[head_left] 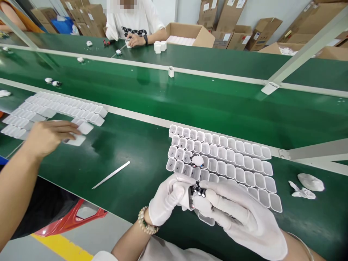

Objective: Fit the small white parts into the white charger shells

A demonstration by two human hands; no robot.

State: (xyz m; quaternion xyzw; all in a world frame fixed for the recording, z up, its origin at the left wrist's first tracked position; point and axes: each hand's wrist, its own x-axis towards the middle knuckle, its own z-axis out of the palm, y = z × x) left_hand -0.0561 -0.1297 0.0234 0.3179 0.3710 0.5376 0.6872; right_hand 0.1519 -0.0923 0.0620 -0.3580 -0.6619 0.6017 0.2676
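My left hand (169, 199), in a white glove, is closed around a small white plastic housing (187, 197) with its opening turned right. My gloved right hand (244, 212) presses its fingers and thumb around small black parts with wires (200, 191) at that opening. The fingers hide most of these parts. Just beyond both hands stand rows of open white housings (231, 156), some with a dark slot in the bottom. A white rounded piece with black ends (197, 160) rests on top of them. Another housing (206, 218) lies partly hidden beneath my hands.
At left, a co-worker's bare hand (54, 134) touches white housings near more rows (67, 105). A white pointed stick (111, 175) lies on the green table (122, 141). Crumpled white pieces (310, 182) lie right. Across the bench sits another person (136, 21) beside an open carton (187, 34).
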